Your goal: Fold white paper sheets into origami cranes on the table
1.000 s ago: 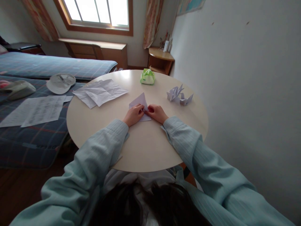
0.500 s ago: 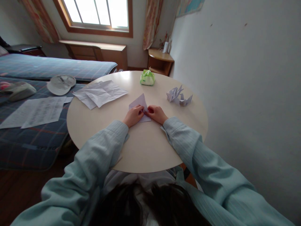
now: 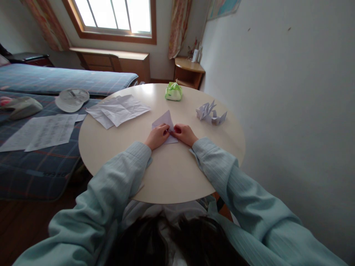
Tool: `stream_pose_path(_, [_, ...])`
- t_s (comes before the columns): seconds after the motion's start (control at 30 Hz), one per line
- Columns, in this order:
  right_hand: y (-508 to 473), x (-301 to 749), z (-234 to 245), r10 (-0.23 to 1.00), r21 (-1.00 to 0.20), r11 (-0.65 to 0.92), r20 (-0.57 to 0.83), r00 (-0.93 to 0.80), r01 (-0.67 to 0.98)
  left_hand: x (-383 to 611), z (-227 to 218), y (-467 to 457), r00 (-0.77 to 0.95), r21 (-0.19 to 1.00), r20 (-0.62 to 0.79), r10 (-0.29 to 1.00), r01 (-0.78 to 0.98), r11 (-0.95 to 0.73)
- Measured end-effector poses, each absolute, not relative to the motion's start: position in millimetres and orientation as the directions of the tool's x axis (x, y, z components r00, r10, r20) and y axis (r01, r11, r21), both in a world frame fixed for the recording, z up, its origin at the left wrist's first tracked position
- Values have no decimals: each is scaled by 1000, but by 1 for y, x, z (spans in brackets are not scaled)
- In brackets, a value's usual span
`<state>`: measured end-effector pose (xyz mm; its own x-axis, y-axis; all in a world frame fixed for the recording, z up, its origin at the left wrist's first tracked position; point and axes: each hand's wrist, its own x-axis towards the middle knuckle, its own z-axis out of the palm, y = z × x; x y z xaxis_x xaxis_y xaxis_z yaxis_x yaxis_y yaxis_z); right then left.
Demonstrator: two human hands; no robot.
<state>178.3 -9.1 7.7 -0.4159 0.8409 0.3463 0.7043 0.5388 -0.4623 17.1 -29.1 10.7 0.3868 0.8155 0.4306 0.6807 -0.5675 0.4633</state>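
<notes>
A folded piece of white paper (image 3: 164,119) lies on the round table (image 3: 172,173) in front of me, one pointed corner facing away. My left hand (image 3: 158,136) rests over its left part, fingers curled and pinching the paper near its middle. From the other side my right hand (image 3: 185,134) pinches the paper's right edge, its fingertips almost meeting those of the left. The hands hide the centre of the paper and the fold between them. A lower flap shows beneath my fingers.
Folded paper figures (image 3: 205,111) stand at the table's right. Creased paper sheets (image 3: 122,111) lie at the left, and a green tissue pack (image 3: 173,92) sits at the back. Beside the table, a plaid bed (image 3: 36,166) holds printed sheets (image 3: 52,129) and a white cap (image 3: 72,99).
</notes>
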Motion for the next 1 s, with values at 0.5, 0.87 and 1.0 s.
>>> stream_pose_path(0.5, [-9,178,8,847,-463,529,339,-410,711,17,14,-31,397,456,418,817,686,-567])
stream_pose_path(0.87, [-10,178,9,846,-462,531,340,-411,710,17,11,-29,400,453,415,817,688,-567])
stream_pose_path(1.0, [-10,178,8,844,-457,534,344,-412,712,17,11,-29,405,450,404,820,693,-564])
